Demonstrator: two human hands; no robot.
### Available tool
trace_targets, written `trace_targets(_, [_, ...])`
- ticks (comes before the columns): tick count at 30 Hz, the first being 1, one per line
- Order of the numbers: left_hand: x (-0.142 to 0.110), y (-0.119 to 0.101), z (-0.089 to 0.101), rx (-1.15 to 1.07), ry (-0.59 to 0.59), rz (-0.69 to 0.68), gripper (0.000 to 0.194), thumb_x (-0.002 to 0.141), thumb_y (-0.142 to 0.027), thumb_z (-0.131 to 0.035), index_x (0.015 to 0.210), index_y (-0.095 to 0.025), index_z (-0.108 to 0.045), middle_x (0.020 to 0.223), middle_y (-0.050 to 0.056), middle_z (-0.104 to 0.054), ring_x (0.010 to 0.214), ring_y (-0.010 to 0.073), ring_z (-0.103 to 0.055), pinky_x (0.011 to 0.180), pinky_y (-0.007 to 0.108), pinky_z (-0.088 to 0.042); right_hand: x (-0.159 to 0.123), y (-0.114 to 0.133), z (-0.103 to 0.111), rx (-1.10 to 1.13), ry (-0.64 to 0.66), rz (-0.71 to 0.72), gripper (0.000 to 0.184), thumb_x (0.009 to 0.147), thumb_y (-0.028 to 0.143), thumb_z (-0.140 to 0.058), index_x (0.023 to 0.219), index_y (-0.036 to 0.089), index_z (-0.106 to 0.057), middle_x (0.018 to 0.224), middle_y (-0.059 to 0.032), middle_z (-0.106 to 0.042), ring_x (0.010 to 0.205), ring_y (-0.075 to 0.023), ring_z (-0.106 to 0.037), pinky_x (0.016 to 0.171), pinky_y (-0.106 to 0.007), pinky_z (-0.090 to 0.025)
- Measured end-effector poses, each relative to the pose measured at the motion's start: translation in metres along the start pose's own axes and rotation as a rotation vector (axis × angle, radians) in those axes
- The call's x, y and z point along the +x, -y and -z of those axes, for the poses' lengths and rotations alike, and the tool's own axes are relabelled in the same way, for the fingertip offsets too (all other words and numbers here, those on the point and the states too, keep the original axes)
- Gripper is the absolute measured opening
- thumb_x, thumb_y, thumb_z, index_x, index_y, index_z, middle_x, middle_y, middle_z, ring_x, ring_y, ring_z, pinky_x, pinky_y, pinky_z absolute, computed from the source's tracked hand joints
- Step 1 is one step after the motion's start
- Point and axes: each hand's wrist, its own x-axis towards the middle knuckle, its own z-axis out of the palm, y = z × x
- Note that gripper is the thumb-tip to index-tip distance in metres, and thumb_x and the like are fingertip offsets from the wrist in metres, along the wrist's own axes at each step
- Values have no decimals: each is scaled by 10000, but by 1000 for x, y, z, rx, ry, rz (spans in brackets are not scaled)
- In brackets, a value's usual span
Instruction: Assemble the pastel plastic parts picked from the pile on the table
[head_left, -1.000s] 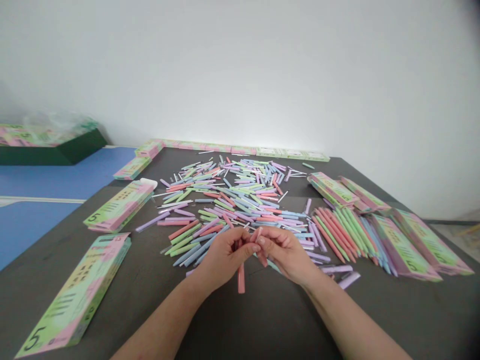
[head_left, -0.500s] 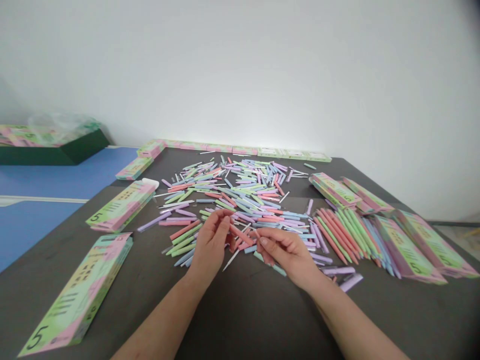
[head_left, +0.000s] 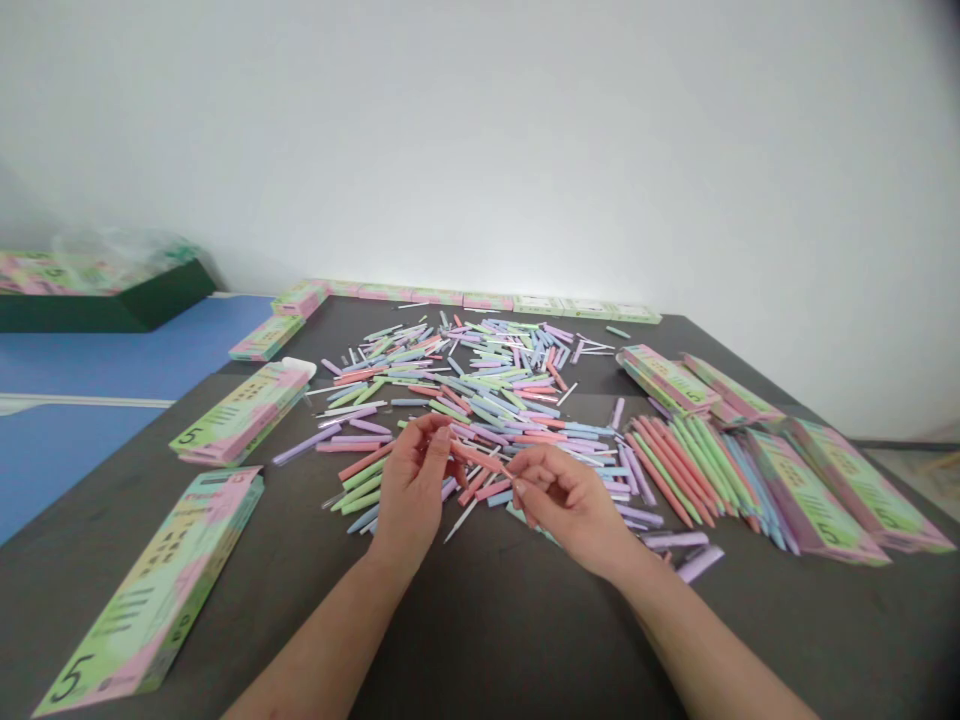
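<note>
My left hand (head_left: 415,488) and my right hand (head_left: 564,498) meet over a dark table (head_left: 480,620). Between them runs a pink pen barrel (head_left: 478,458); the left fingers pinch its upper end and the right fingertips pinch its lower end. Just beyond lies a loose pile of pastel pen parts (head_left: 465,395) in pink, green, blue and purple. A thin white refill (head_left: 460,521) rests on the table below the hands.
A sorted row of pens (head_left: 694,462) lies to the right, beside flat green-and-pink boxes (head_left: 817,490). More such boxes (head_left: 150,590) lie at the left and along the far edge (head_left: 487,299). A dark green bin (head_left: 112,300) stands on a blue table far left.
One second ago both hands held a pink piece upright close together. Since then the left hand moved up toward the pile and the pink barrel now lies slanted between both hands.
</note>
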Motion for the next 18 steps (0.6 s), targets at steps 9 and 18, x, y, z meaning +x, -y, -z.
trace_targets(9, [-8,-4,-3,170,86,-53,213,888,-359,-512,1013,-188,-538,807,-6,-566,535,82,-564,481,221,-477,5,-8,4,210,55,-10,140,878,293,-572,956,189,-520,643,37,-609,463,-65,-542,421,-164,-402])
trace_targets(18, [-6,-7,-4,142,120,-37,218,871,-350,-531,995,-171,-532,806,8,-580,531,90,-559,474,218,-480,7,-18,0,595,110,-127,221,837,327,-643,963,179,-535,661,18,-641,449,-68,-561,391,-152,-398])
